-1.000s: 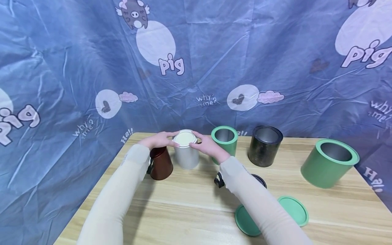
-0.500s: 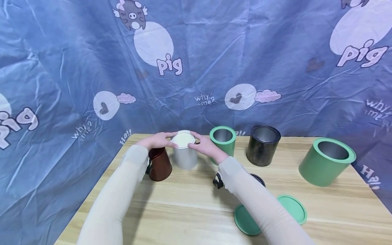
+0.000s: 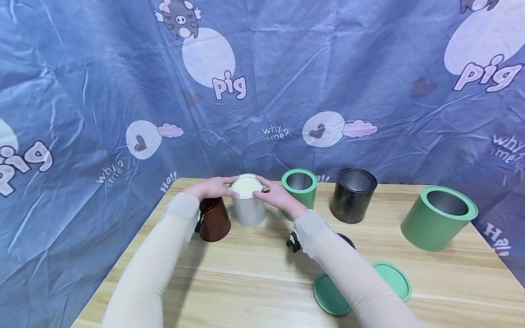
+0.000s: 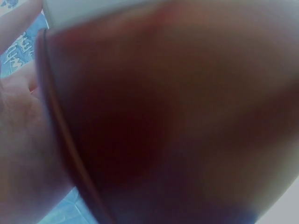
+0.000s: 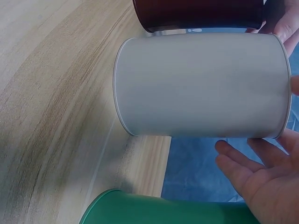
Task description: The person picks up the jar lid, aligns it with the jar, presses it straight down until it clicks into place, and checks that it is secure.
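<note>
A white can (image 3: 249, 212) stands upright at the back left of the table, with a pale lid (image 3: 247, 186) lying level on its top. My left hand (image 3: 211, 187) reaches over a dark red-brown can (image 3: 215, 222) and holds the white can's rim from the left. On the opposite side, my right hand (image 3: 280, 198) holds the same rim between thumb and forefinger. The right wrist view has the white can lying across it, with the right hand's (image 5: 266, 179) other fingers spread below the rim. Blurred and close, the red-brown can (image 4: 140, 121) fills most of the left wrist view.
Behind my right wrist stands a narrow open green can (image 3: 305, 196). Farther right are an open black can (image 3: 352, 202) and a wide open green can (image 3: 432, 223). Two green lids, one darker (image 3: 328, 294) and one lighter (image 3: 393, 280), and a partly hidden black-rimmed disc lie near my right forearm.
</note>
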Motion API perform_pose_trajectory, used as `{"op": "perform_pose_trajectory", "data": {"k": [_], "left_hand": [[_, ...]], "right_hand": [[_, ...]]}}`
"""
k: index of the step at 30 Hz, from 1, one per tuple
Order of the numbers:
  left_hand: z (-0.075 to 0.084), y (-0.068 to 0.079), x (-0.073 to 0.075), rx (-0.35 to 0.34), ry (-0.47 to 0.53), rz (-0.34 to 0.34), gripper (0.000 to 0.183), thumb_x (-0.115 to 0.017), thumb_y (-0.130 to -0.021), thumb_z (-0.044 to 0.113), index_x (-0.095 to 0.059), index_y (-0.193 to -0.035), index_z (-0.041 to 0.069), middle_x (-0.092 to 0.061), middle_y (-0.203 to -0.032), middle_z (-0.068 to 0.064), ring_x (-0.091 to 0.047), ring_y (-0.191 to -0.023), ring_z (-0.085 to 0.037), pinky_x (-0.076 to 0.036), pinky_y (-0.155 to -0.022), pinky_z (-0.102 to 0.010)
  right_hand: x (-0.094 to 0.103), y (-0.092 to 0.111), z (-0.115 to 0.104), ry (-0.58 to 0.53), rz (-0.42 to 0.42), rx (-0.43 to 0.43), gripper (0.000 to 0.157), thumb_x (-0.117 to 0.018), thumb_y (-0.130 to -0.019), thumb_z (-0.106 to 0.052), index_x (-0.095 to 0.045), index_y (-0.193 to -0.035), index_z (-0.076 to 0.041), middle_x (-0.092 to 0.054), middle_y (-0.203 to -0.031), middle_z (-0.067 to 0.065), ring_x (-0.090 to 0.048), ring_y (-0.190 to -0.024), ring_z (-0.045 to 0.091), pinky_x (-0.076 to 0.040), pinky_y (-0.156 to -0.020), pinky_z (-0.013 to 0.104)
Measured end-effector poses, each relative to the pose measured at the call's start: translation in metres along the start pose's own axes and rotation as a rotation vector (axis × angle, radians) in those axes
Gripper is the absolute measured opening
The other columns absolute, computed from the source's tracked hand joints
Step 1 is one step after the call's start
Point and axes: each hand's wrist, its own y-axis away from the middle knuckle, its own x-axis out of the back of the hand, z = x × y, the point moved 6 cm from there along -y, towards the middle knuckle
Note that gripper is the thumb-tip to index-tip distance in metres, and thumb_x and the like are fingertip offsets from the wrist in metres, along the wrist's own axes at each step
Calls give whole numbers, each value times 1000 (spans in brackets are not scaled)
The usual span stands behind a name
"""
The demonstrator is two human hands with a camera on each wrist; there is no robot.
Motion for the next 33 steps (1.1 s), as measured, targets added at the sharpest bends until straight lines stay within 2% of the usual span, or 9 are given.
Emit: {"op": "perform_pose_trajectory", "data": {"k": [15, 19, 24, 29, 33], "left_hand": [[-1, -1, 2, -1, 8, -9, 77, -62, -90, 43, -25, -154, 20, -33, -154, -17, -31, -143, -35, -25, -117, -51], [0, -2, 1, -39, 13, 12, 77, -62, -91, 40, -26, -154, 14, -30, -156, -18, -27, -144, -35, -23, -118, -50], [2, -3, 1, -111, -48, 67, 72, -59, -94, 36, -29, -152, 5, -22, -158, -22, -19, -145, -43, -19, -118, -55], [2, 0, 3, -97, -147, 155, 66, -56, -96, 40, -36, -149, 6, -23, -157, -24, -13, -143, -51, -13, -115, -66], [7, 9, 3, -108, -157, 248, 65, -57, -95, 43, -41, -147, 8, -28, -157, -20, -14, -145, -47, -13, -114, -66]], "right_hand": [[0, -3, -1, 37, -3, 2, 69, -59, -94, -38, -29, -153, -18, -41, -150, 15, -42, -137, 33, -33, -114, 45], [0, -4, -1, 34, -5, -4, 70, -59, -94, -37, -28, -154, -18, -41, -150, 17, -41, -137, 35, -33, -114, 46], [1, -2, -2, 33, 14, -2, 73, -60, -95, -36, -23, -155, -16, -38, -152, 17, -41, -137, 36, -34, -113, 47], [2, 4, -5, 0, -5, 26, 79, -61, -95, -34, -16, -156, -11, -33, -154, 18, -47, -132, 36, -39, -110, 45], [5, 16, -8, -6, -24, 30, 80, -61, -95, -35, -15, -156, -11, -33, -154, 19, -46, -133, 37, -41, -108, 47]]}}
